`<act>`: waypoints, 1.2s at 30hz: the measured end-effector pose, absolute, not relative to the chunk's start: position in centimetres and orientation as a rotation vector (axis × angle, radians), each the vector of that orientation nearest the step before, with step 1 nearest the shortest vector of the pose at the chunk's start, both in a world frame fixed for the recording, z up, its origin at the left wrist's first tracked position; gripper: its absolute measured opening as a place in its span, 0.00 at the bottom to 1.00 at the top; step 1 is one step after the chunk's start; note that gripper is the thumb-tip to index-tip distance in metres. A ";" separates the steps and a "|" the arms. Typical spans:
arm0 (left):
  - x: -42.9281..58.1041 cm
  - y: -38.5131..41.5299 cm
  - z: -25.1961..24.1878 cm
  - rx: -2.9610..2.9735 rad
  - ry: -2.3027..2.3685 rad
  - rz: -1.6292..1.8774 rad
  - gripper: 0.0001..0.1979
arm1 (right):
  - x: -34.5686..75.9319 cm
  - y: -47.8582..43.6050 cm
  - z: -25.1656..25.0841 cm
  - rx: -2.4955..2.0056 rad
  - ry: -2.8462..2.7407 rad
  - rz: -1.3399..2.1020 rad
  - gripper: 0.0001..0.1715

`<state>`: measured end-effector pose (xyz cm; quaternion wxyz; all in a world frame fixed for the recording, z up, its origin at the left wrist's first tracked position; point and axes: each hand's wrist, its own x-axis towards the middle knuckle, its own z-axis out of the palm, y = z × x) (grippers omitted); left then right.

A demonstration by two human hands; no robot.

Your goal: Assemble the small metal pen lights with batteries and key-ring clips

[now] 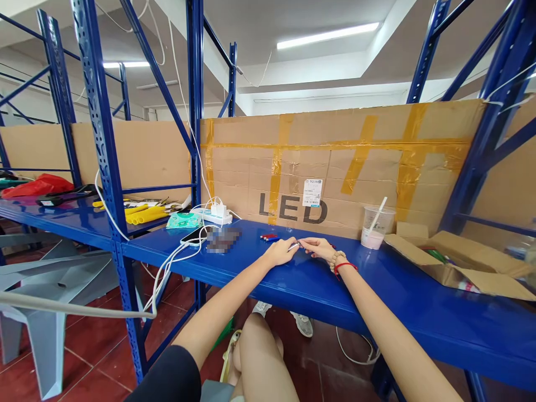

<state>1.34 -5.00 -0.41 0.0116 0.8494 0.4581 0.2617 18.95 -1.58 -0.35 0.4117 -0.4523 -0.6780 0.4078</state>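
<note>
My left hand (281, 252) is closed, its fingers pinching a slim, pale, pen-like piece (293, 245) above the blue shelf top. Fingertips of my right hand (318, 247) meet the piece's dark end in a pinch; what they grip there is too small to make out. A beaded bracelet and a red cord circle the right wrist. Just behind the left hand lie several short red and blue pen-like sticks (270, 238). A bit of red shows beyond the right hand, mostly hidden by it.
A plastic cup with a straw (372, 237) stands right of my hands, beside an open cardboard box (456, 257). Left are white cables (167, 262), a power strip (213, 215) and a green packet (184, 220). A taped cardboard panel (251, 167) backs the blue shelf (251, 273).
</note>
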 end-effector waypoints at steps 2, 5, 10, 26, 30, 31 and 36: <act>1.3 -4.8 -0.6 2.653 1.423 0.833 0.15 | 19.0 -1.6 -0.4 -1.128 -1.701 1.053 0.21; 1.3 -4.7 -0.6 2.655 1.405 0.841 0.15 | 18.9 -1.8 -0.2 -1.134 -1.691 1.078 0.20; 1.3 -4.9 -0.4 2.653 1.401 0.826 0.14 | 18.8 -2.5 0.4 -1.157 -1.710 1.050 0.20; 1.3 -4.4 -0.7 2.681 1.392 0.840 0.16 | 19.1 -1.8 0.0 -1.183 -1.682 0.951 0.23; 1.3 -4.3 -0.8 2.671 1.384 0.853 0.16 | 19.2 -1.5 -0.2 -1.177 -1.729 0.934 0.21; 1.3 -4.4 -0.7 2.669 1.383 0.855 0.15 | 19.2 -1.5 -0.2 -1.180 -1.732 0.934 0.21; 1.4 -4.7 -0.6 2.650 1.393 0.844 0.15 | 19.1 -2.1 0.2 -1.215 -1.717 0.957 0.20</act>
